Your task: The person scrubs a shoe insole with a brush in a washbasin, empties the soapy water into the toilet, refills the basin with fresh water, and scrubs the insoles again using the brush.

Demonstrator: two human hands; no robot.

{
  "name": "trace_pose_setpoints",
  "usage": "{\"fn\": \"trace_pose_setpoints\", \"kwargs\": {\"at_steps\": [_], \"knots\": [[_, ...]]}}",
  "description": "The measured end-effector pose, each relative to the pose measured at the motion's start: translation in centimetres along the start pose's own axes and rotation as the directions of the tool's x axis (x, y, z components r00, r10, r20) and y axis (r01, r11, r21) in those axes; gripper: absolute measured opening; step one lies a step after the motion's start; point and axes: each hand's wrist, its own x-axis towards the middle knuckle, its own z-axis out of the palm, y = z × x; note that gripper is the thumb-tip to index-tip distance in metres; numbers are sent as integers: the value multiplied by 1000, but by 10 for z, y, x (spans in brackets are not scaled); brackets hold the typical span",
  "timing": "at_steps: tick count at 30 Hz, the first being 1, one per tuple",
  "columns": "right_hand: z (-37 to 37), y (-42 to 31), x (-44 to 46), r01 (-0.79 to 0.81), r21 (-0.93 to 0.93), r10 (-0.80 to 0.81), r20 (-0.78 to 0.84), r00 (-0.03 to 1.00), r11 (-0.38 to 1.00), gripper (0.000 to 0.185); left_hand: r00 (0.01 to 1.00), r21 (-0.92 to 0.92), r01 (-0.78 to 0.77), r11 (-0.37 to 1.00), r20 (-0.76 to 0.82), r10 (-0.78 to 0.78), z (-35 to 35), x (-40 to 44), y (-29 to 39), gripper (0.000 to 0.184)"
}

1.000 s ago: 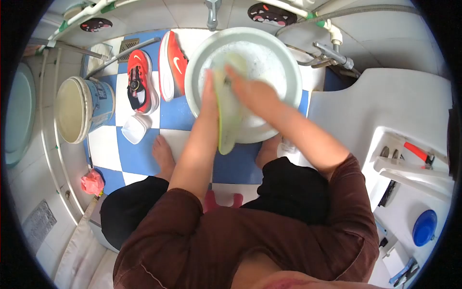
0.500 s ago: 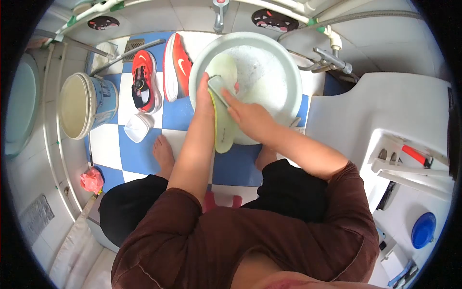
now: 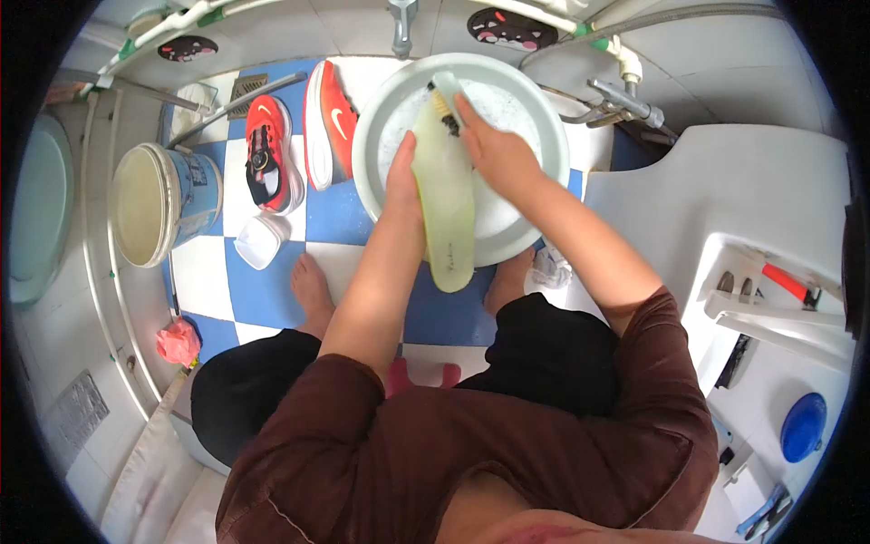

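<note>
A pale yellow-green insole [image 3: 448, 208] is tilted over the near rim of a light green basin [image 3: 366, 154] that holds soapy water. My left hand [image 3: 404, 177] grips the insole's left edge, its fingers partly hidden beneath. My right hand [image 3: 494, 145] is closed on a pale-handled brush [image 3: 447, 93], whose bristles, light and dark, rest at the insole's far end. Left of the basin, a red shoe [image 3: 331, 127] lies on its side, and another red shoe [image 3: 268, 154] with black laces stands upright.
A bucket [image 3: 168, 204] and a small white container [image 3: 261, 239] are on the left. The tap [image 3: 401, 25] hangs behind the basin. On the right is a white counter [image 3: 725, 181] with a red-handled tool [image 3: 785, 280] and a blue lid-like object [image 3: 804, 427].
The insole has shifted right and now lies more upright in view. My right hand with the brush has moved up and right, to the insole's far end. The view has shifted slightly.
</note>
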Motion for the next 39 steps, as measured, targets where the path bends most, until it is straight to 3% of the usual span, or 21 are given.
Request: {"fn": "trace_pose_setpoints", "kwargs": {"at_steps": [1, 2, 5, 7, 8, 9, 12, 15, 19, 20, 22, 23, 25, 26, 31, 33, 35, 37, 39], "knots": [[1, -1, -4, 9, 19, -9, -10, 1000, 1000, 57, 1000, -23, 15, 1000, 19, -15, 1, -1, 6, 55], [38, 12, -16, 169, 83, -159, -121, 980, 982, 55, 991, -132, 62, 989, 129, -45, 7, -4, 14, 57], [22, -9, -24, 5, 61, -13, 131, 991, 998, 55, 990, -120, 5, 993, 140, 12, 0, 2, 22, 61], [4, 5, 3, -61, 41, 63, -48, 997, 997, 54, 1000, -126, 0, 992, 24, 3, 6, 4, 4, 56], [4, 12, 4, -16, 62, 22, -106, 994, 998, 55, 1000, -126, 0, 992, -30, -3, 9, 4, -3, 54], [3, 15, 6, 41, 77, -28, -169, 985, 996, 55, 1000, -112, -1, 994, 17, 3, 5, 5, 1, 53], [31, -9, -31, 189, 95, -175, -135, 975, 977, 54, 989, -89, -23, 996, 146, 36, 14, -2, 26, 49], [10, -1, -7, 30, 66, -30, -2, 1000, 997, 55, 998, -85, -64, 994, -5, 63, 4, 7, 11, 52], [-8, -7, -2, -80, 186, 94, -69, 993, 979, 55, 999, -94, -30, 995, -22, 28, 19, -5, 1, 52], [22, 4, -13, 121, 173, -87, -192, 977, 978, 55, 999, -114, -30, 993, 12, 32, 22, -6, 9, 51], [35, -8, -23, 263, 64, -242, -237, 941, 963, 55, 997, -159, -21, 987, 65, 32, 20, -8, 21, 50], [32, -5, -24, 146, 101, -140, -62, 988, 984, 54, 998, -106, -47, 993, 34, 51, 19, -4, 16, 52], [1, -5, 1, 5, 137, 6, -78, 997, 991, 55, 996, 8, -79, 997, -38, 79, 12, 3, -5, 56], [-6, 0, 9, 60, 161, -31, -179, 983, 985, 57, 996, -13, -86, 996, -15, 86, 11, 2, -9, 57], [30, -3, -16, 196, 87, -175, -203, 963, 977, 58, 985, -158, -58, 986, 152, 82, 16, -8, 18, 54], [17, 4, -9, 41, 120, -38, -23, 999, 992, 57, 993, -68, -88, 994, 70, 93, 14, -6, 8, 56], [-22, 2, 9, -139, 134, 143, -25, 989, 981, 53, 993, 91, -106, 990, -33, 110, 18, -5, -17, 60], [-21, 2, -3, -100, 78, 101, -4, 995, 992, 53, 998, 9, -46, 999, 43, 46, 21, -9, -13, 63], [14, -6, -35, 143, 41, -143, -10, 990, 989, 54, 990, -76, 41, 996, 139, -31, 17, -13, 11, 62]]}}
